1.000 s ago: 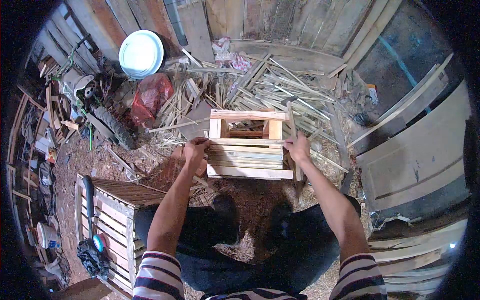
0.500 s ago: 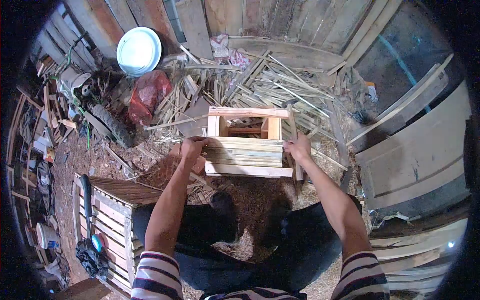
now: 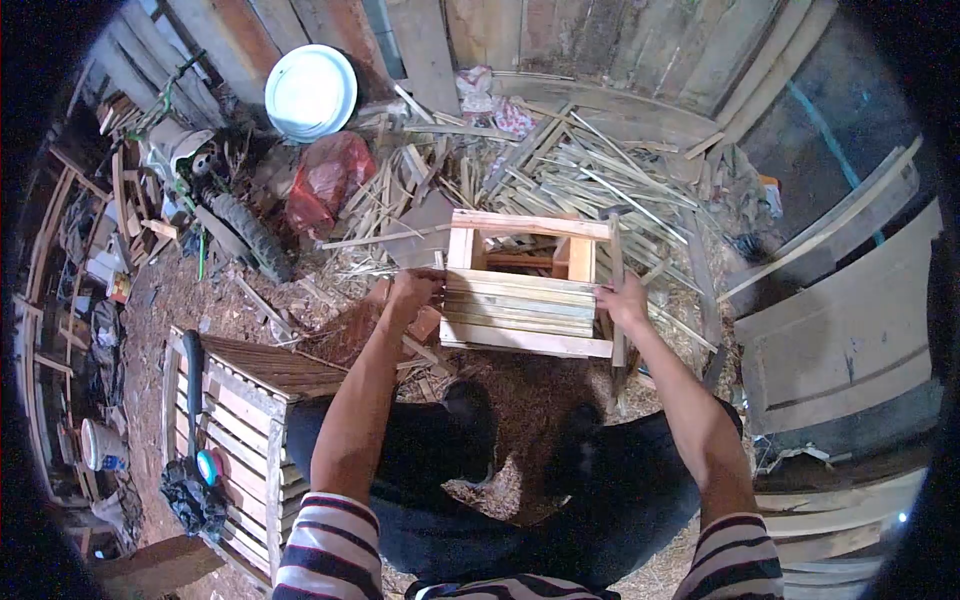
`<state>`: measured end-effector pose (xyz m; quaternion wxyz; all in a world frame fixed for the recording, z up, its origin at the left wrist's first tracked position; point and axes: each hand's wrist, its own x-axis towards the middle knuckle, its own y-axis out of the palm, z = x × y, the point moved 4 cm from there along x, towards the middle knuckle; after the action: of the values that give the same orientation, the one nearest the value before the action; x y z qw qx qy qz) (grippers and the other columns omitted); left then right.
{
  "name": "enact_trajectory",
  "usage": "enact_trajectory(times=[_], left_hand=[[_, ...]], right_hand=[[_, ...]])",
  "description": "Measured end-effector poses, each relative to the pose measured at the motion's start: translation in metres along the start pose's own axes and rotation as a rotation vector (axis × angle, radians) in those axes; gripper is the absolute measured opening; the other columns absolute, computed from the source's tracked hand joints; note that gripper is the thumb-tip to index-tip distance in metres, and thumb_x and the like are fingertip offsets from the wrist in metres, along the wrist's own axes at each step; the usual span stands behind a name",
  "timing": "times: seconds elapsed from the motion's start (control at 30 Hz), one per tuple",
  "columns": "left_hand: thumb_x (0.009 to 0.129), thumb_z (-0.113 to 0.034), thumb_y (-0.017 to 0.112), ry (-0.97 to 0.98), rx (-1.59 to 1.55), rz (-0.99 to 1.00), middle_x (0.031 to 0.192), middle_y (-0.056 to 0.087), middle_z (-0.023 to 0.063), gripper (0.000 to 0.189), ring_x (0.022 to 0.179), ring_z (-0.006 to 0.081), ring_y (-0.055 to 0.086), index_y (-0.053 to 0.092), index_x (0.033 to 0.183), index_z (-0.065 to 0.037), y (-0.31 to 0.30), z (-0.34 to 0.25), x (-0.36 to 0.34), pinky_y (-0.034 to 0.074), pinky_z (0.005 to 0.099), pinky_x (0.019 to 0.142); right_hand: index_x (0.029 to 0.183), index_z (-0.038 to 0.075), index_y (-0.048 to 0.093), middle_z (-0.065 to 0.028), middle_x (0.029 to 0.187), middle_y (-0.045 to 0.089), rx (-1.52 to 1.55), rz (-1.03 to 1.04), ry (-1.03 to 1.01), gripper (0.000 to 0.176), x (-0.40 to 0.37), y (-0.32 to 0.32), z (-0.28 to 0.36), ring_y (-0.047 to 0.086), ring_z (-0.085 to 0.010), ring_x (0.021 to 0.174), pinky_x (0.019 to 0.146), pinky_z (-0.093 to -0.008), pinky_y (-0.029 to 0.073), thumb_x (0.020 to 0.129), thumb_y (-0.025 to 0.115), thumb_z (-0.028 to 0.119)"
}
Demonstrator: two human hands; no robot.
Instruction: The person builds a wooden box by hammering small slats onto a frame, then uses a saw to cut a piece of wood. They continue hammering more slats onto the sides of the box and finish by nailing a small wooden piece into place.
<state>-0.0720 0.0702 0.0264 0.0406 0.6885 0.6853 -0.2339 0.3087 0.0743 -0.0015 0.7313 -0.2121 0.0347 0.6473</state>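
A small wooden crate of pale slats lies in front of me, its near part covered by slats and its far part open. My left hand is closed at the left end of the slat bordering the opening. On the other side, my right hand is wrapped round the handle of a hammer, head pointing away from me. Its fingertips touch the slat's right end. What exactly the left fingertips pinch is partly hidden.
Loose wood strips lie piled beyond the crate, near a red bag and a white round lid. A slatted crate stands at my left with a dark-handled tool on it. Boards lean at the right.
The whole view has shifted, so the crate and hands appear farther right. Both hands stay at the slat's ends, and the left fingers look more curled. The hammer remains in my right hand.
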Motion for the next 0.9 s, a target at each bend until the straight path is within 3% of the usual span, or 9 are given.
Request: enact_trajectory(times=[0.07,0.23,0.3,0.5,0.53,0.6,0.73,0.83,0.9], left_hand=[[0.08,0.001,0.061,0.012,0.191,-0.076,0.087,0.068,0.0118,0.02,0.074,0.0214,0.065,0.067,0.098,0.006,0.002,-0.049,-0.036,0.053,0.0319,0.064],[0.08,-0.002,0.062,0.078,-0.002,-0.03,0.088,0.068,0.0122,0.019,0.074,0.0214,0.065,0.067,0.097,0.006,-0.002,-0.016,-0.014,0.054,0.0314,0.063],[0.081,-0.004,0.063,-0.061,-0.181,-0.067,0.088,0.068,0.0115,0.017,0.073,0.0198,0.064,0.067,0.094,0.006,0.0,-0.01,-0.012,0.053,0.0299,0.06],[0.081,-0.007,0.064,-0.017,-0.084,-0.066,0.086,0.067,0.0111,0.017,0.071,0.0189,0.063,0.066,0.093,0.004,-0.001,0.002,-0.001,0.052,0.0298,0.057],[0.081,-0.007,0.064,-0.018,-0.084,-0.066,0.086,0.067,0.0111,0.017,0.071,0.0189,0.063,0.066,0.093,0.004,-0.005,0.01,0.005,0.052,0.0298,0.057],[0.078,-0.008,0.063,0.297,0.2,-0.007,0.087,0.066,0.0111,0.02,0.072,0.0205,0.062,0.065,0.095,0.003,-0.01,0.005,0.01,0.051,0.0314,0.059],[0.075,-0.009,0.062,0.492,0.006,0.04,0.088,0.066,0.01,0.025,0.074,0.0204,0.06,0.063,0.097,0.003,-0.001,-0.008,-0.014,0.049,0.0332,0.062],[0.074,-0.008,0.059,0.713,0.058,-0.088,0.085,0.064,0.0082,0.025,0.074,0.0197,0.059,0.062,0.096,0.003,-0.008,-0.017,-0.023,0.048,0.034,0.064],[0.075,-0.008,0.058,0.755,0.093,0.021,0.081,0.062,0.007,0.022,0.073,0.0189,0.058,0.061,0.093,0.003,-0.008,-0.008,-0.01,0.048,0.0336,0.062]], right_hand=[[0.103,-0.004,0.044,-0.0143,0.099,0.053,-0.014,-0.022,0.001,0.031,0.0,-0.001,-0.001,0.064,-0.0268,0.085,0.067,-0.0351,0.061,0.079,0.063,-0.011],[0.103,-0.005,0.047,-0.0143,0.094,0.058,-0.063,-0.05,-0.033,0.032,-0.003,-0.001,0.003,0.066,-0.0244,0.08,0.061,-0.0326,0.06,0.077,0.066,-0.008],[0.103,-0.006,0.049,-0.0157,0.092,0.061,-0.029,-0.065,-0.054,0.033,-0.002,-0.002,0.001,0.067,-0.0237,0.075,0.055,-0.0312,0.059,0.076,0.068,-0.006],[0.101,-0.005,0.049,-0.0123,0.088,0.061,-0.041,-0.096,-0.042,0.031,-0.006,-0.003,0.01,0.067,-0.0214,0.066,0.054,-0.0295,0.058,0.077,0.069,-0.003],[0.103,-0.005,0.047,-0.0123,0.091,0.058,-0.089,-0.08,-0.012,0.033,-0.009,-0.003,0.013,0.066,-0.0229,0.073,0.059,-0.0313,0.059,0.078,0.068,-0.005],[0.106,-0.006,0.046,-0.0122,0.094,0.054,-0.135,-0.064,0.017,0.035,-0.011,-0.002,0.016,0.065,-0.0245,0.081,0.063,-0.0331,0.061,0.078,0.067,-0.007],[0.101,-0.006,0.048,-0.0127,0.094,0.055,-0.105,-0.076,-0.008,0.031,-0.014,-0.003,0.02,0.065,-0.0242,0.08,0.061,-0.032,0.061,0.076,0.068,-0.007],[0.099,-0.007,0.05,-0.0131,0.092,0.056,-0.091,-0.07,-0.009,0.03,-0.013,-0.004,0.02,0.065,-0.024,0.078,0.06,-0.0317,0.06,0.076,0.069,-0.007],[0.099,-0.007,0.051,-0.0134,0.092,0.057,-0.128,-0.07,0.001,0.03,-0.011,0.0,0.016,0.066,-0.0239,0.077,0.059,-0.0316,0.06,0.076,0.069,-0.007]])
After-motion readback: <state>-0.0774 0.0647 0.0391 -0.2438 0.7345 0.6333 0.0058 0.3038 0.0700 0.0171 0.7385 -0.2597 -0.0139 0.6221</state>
